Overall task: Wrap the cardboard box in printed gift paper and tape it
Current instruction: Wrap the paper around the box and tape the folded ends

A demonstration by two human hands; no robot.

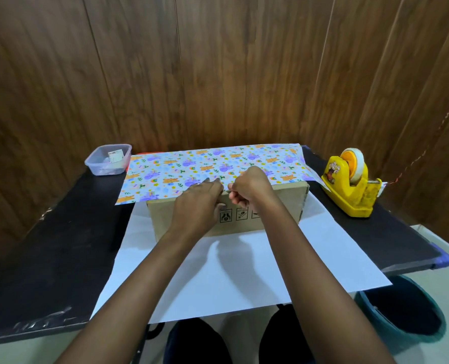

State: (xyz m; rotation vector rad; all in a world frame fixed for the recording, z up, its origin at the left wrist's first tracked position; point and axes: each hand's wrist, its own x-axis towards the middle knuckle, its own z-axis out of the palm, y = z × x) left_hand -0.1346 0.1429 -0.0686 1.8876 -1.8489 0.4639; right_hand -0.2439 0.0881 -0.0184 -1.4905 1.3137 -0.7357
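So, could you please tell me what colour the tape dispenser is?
The tape dispenser is yellow, with an orange hub inside its tape roll; the head view shows it best.

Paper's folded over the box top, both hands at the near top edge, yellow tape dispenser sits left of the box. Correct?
Not quite. The yellow tape dispenser sits right of the cardboard box, not left; on the left is a clear plastic tub. The head view shows it. The rest stands: the printed gift paper lies over the box top, with the left hand and right hand at its near top edge.
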